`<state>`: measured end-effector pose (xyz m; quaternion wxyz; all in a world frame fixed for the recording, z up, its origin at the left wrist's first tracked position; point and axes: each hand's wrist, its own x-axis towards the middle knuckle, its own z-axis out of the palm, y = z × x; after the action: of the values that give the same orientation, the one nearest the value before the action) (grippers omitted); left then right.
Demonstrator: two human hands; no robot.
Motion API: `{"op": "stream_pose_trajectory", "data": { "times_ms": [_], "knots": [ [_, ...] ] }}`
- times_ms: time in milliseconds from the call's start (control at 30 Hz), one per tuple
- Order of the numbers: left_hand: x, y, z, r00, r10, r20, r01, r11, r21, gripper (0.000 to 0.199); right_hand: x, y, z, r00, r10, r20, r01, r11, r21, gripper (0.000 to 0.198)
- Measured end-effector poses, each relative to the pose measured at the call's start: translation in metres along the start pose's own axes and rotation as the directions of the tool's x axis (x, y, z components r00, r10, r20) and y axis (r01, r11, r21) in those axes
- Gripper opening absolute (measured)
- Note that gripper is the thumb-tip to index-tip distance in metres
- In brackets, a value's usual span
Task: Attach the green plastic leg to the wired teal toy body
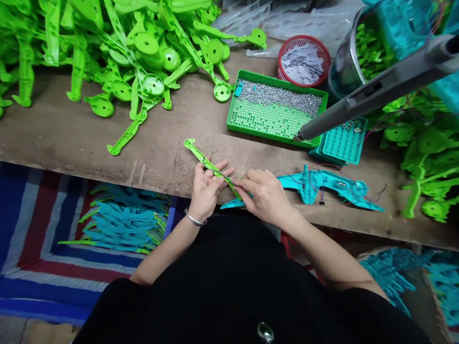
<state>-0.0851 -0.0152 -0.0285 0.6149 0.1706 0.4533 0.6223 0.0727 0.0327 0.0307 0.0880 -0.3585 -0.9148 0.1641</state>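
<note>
A long narrow green plastic piece (198,154) slants across my two hands above the table's front edge. My left hand (206,189), palm up with a bracelet at the wrist, grips it near the middle between thumb and fingers. My right hand (262,192) pinches its lower end from the right. Thin dark wire or metal seems to run along the piece; its detail is too small to tell. Beside and partly behind my right hand lies a blue plastic bow-shaped part (310,184) with thin wires on it.
A heap of green plastic parts (146,43) covers the back left. Ahead stand a green tray (267,121) of screws, a red basket (288,79) of pale strips and a teal tray (345,145). A grey electric screwdriver (382,89) hangs over the trays. Striped sacking (43,223) lies below left.
</note>
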Motion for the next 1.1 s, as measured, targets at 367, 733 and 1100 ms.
{"op": "stream_pose_trajectory", "data": {
  "times_ms": [367,733,1100],
  "knots": [
    [0.002,0.001,0.000,1.000,-0.009,-0.012,0.009,1.000,-0.011,0.060,-0.018,-0.002,0.028,0.970,-0.146,-0.197,0.129,0.987,-0.096,0.023],
    [0.003,-0.006,0.000,0.997,0.074,0.001,-0.073,0.995,0.067,0.069,-0.017,-0.004,0.029,0.950,0.141,-0.280,-0.124,0.989,0.076,0.020],
    [0.003,-0.012,-0.003,0.987,0.154,0.036,-0.158,0.968,0.193,0.090,-0.010,-0.007,0.026,0.956,0.189,-0.222,-0.227,0.960,-0.163,0.021]
  ]
}}
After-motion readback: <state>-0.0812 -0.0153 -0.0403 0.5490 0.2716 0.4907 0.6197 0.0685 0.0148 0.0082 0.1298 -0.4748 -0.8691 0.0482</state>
